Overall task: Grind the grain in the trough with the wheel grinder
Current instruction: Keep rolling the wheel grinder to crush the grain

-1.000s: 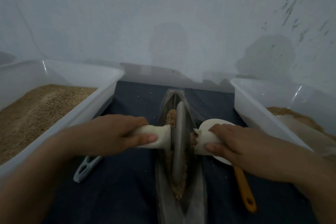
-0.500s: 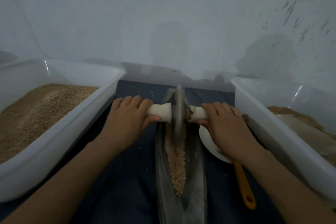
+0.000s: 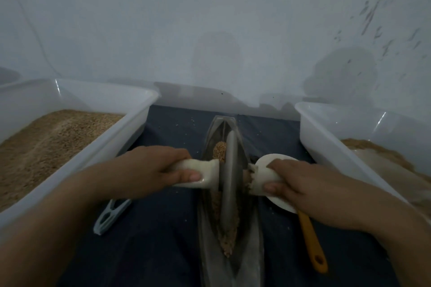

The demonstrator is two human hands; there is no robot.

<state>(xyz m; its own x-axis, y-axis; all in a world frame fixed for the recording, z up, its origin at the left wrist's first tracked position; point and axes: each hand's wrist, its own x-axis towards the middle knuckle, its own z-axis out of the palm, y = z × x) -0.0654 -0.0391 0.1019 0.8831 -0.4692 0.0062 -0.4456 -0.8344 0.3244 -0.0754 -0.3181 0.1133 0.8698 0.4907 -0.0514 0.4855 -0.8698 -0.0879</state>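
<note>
A narrow boat-shaped metal trough lies lengthwise on a dark blue cloth, with brown grain along its groove. The grey wheel grinder stands upright in the groove near the trough's middle. My left hand grips the wheel's pale left handle. My right hand grips the pale right handle. Grain shows beyond the wheel and beside its near edge.
A white tub of grain stands at the left; another white tub with brown meal stands at the right. A white scoop with an orange handle lies under my right hand. A pale grey-blue plastic tool lies left of the trough.
Both hands rolled the wheel from the trough's middle to its far end, then pulled it back to the middle.
</note>
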